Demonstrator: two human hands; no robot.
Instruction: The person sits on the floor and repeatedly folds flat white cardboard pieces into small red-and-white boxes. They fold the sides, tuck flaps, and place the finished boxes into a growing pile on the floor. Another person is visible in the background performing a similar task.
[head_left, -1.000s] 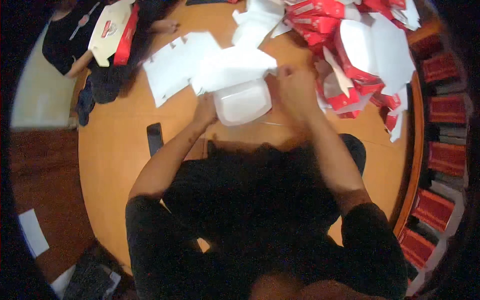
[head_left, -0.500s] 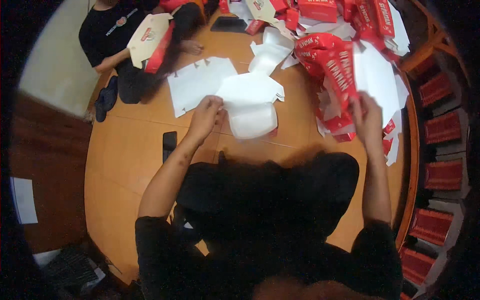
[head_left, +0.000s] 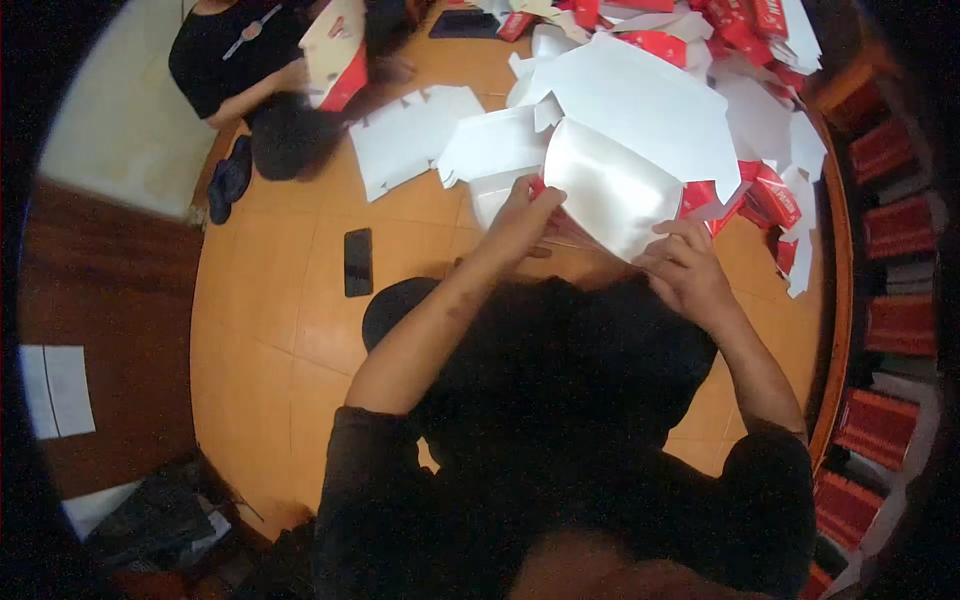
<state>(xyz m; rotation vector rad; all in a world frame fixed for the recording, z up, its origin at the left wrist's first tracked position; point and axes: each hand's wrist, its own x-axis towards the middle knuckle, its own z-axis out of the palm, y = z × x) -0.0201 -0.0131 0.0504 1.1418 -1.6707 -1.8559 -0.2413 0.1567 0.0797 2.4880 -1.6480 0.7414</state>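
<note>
Our right hand (head_left: 688,272): half a second ago it was out at the red and white heap on our right; now it has come back in front of us and its fingers are curled on the lower right edge of the white carton blank (head_left: 615,190).
Our left hand (head_left: 520,215): a second ago it rested at the small white box on the desk; now it is lifted a little and pinches the left edge of the same carton blank, fingers closed on it.
Carton blank: held up between both hands, above the desk (head_left: 270,330) just ahead of our chest, its glossy white inner side toward us, a strip of red showing at its lower edge. It looks partly bent, so we judge that a fresh piece has been picked up and its folding is only starting.
Small white box (head_left: 492,200): behind our left hand, mostly hidden by it and the blank.
Phone (head_left: 357,262): dark, flat on the desk to our left, well apart from the hands.
Flat white sheets (head_left: 415,135): farther left, lying unfolded.
Heap of red and white cartons (head_left: 760,150): far right, piled to the desk rim.
Other person (head_left: 240,60): across the desk at far left, holding a carton of their own (head_left: 335,50).
</note>
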